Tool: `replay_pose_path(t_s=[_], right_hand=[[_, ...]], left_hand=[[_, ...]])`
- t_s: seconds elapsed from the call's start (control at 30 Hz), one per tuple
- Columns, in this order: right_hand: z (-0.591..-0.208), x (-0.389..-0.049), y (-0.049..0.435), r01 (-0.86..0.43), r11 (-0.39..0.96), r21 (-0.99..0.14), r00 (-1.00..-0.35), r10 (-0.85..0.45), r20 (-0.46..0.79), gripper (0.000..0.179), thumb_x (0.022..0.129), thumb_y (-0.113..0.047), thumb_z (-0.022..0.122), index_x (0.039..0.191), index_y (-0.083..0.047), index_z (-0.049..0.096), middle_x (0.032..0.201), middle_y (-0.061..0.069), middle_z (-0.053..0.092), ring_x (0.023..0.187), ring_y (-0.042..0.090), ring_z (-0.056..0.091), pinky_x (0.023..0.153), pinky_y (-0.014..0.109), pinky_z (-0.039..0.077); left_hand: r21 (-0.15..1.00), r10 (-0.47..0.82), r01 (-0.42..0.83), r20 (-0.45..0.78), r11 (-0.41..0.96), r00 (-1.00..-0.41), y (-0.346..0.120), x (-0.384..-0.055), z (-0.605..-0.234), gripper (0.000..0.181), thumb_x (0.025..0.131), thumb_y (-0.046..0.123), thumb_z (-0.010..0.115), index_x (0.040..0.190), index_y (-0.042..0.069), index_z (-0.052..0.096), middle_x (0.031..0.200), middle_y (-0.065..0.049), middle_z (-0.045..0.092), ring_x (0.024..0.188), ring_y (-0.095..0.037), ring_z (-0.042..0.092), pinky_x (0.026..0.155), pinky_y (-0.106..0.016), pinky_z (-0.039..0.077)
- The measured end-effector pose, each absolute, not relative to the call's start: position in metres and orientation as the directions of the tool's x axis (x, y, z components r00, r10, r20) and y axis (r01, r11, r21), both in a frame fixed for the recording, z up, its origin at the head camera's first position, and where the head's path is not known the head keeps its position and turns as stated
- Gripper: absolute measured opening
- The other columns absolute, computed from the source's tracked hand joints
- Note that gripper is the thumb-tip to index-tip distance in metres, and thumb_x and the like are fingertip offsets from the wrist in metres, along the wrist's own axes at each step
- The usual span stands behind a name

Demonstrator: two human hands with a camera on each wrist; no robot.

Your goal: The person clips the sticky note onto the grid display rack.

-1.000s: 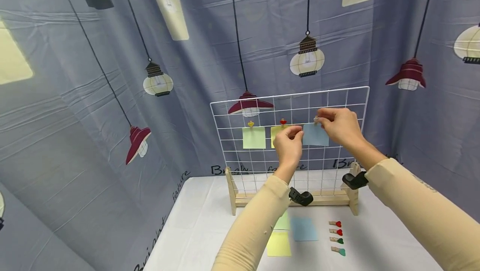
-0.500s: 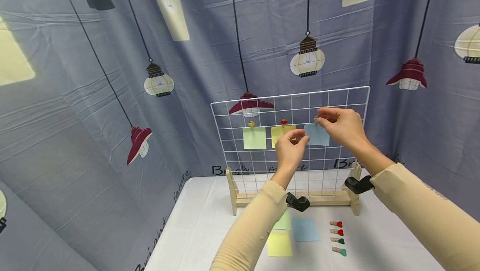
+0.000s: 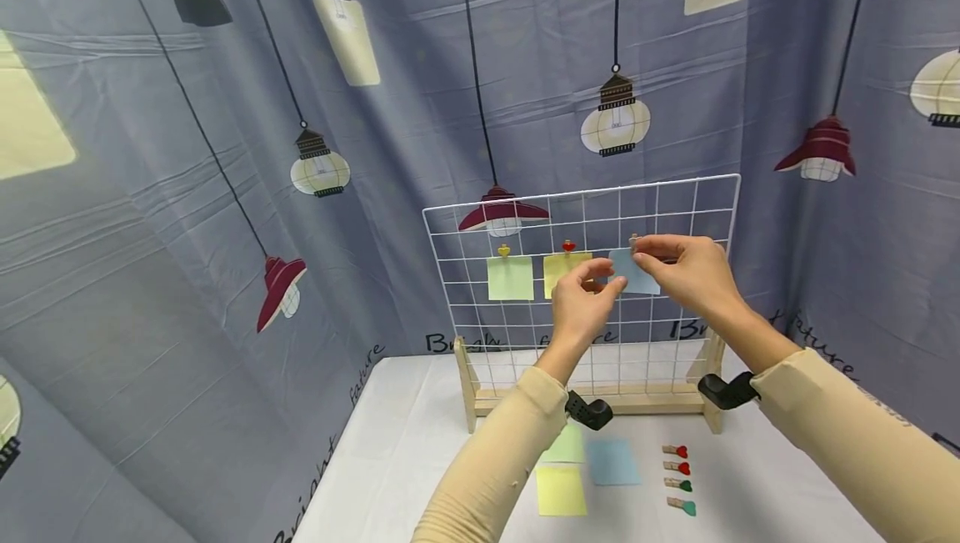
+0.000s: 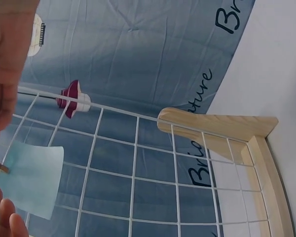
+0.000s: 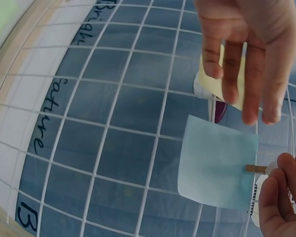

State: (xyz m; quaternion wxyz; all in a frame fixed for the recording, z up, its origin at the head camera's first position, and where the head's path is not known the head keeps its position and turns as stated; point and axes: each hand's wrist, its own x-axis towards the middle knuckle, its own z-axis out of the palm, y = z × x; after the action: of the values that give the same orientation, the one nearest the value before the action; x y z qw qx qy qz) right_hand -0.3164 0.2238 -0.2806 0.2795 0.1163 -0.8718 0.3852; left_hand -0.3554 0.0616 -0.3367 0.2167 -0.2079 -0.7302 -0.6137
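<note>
A blue paper note [image 3: 637,280] hangs on the white wire grid [image 3: 525,334], fixed by a small wooden clothespin [image 5: 256,169] with a pale ornament partly hidden by fingers in the right wrist view. My right hand [image 3: 693,274] is right in front of this clothespin, thumb and index finger apart, and a gap shows between them in the left wrist view. My left hand [image 3: 580,305] hovers at the note's lower left, thumb and index finger apart, holding nothing. To the left, a green note [image 3: 511,279] and a yellow note [image 3: 558,266] hang from heart clothespins.
The grid stands on a wooden base [image 3: 645,404] on a white table [image 3: 397,443]. In front lie a green note [image 3: 567,444], a yellow note [image 3: 562,493], a blue note [image 3: 613,463] and a column of several heart clothespins [image 3: 678,468]. A lamp-patterned curtain [image 3: 412,126] surrounds the table.
My right hand has let go of the clothespin on the blue note and drawn down slightly. My left hand's thumb and index finger have spread apart, and that hand has shifted a little rightward.
</note>
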Motion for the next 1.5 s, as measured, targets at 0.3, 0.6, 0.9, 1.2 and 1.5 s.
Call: replay_pose_path(t_s=[0.3,0.6,0.9,1.2,1.5], right_hand=[[-0.296,-0.309,0.222,-0.418,0.663,-0.621,-0.850,-0.044,0.525,0.042,0.100,-0.034,0.069,0.129,-0.004,0.070,0.124,0.022,0.072,0.108,0.041,0.072,0.072,0.024,0.058],[-0.304,-0.303,0.221,-0.416,0.664,-0.622,-0.880,-0.121,0.459,0.054,0.100,-0.038,0.067,0.141,-0.003,0.061,0.134,0.025,0.066,0.112,0.045,0.069,0.088,0.056,0.059],[-0.316,-0.297,0.218,-0.433,0.649,-0.626,-0.881,-0.156,0.447,0.056,0.098,-0.039,0.070,0.141,-0.004,0.061,0.140,0.022,0.064,0.112,0.041,0.071,0.084,0.045,0.061],[-0.322,-0.294,0.217,-0.430,0.656,-0.620,-0.886,-0.177,0.428,0.060,0.098,-0.043,0.069,0.143,-0.005,0.059,0.142,0.021,0.063,0.119,0.042,0.066,0.089,0.055,0.058],[-0.330,-0.291,0.217,-0.435,0.642,-0.632,-0.889,-0.192,0.416,0.060,0.097,-0.041,0.071,0.144,-0.006,0.059,0.144,0.022,0.061,0.119,0.044,0.065,0.089,0.054,0.058]], left_hand=[[0.790,0.122,0.589,0.576,0.173,-0.808,0.052,-0.349,-0.341,0.028,0.090,0.023,0.080,0.117,0.019,0.075,0.115,0.000,0.076,0.096,-0.017,0.072,0.071,-0.020,0.056],[0.784,0.245,0.597,0.553,0.173,-0.797,0.034,-0.344,-0.348,0.040,0.091,0.033,0.079,0.130,0.026,0.068,0.130,0.005,0.069,0.114,-0.023,0.069,0.088,-0.026,0.058],[0.782,0.301,0.593,0.528,0.193,-0.794,0.020,-0.338,-0.356,0.049,0.090,0.037,0.080,0.135,0.027,0.066,0.139,-0.001,0.067,0.120,-0.017,0.067,0.094,-0.026,0.055],[0.767,0.319,0.591,0.511,0.249,-0.798,0.009,-0.338,-0.361,0.054,0.091,0.041,0.078,0.140,0.024,0.063,0.140,0.002,0.066,0.123,-0.015,0.065,0.095,-0.026,0.055],[0.767,0.333,0.586,0.498,0.260,-0.800,0.000,-0.335,-0.369,0.054,0.091,0.041,0.078,0.141,0.027,0.062,0.141,0.003,0.065,0.126,-0.025,0.065,0.093,-0.028,0.055]])
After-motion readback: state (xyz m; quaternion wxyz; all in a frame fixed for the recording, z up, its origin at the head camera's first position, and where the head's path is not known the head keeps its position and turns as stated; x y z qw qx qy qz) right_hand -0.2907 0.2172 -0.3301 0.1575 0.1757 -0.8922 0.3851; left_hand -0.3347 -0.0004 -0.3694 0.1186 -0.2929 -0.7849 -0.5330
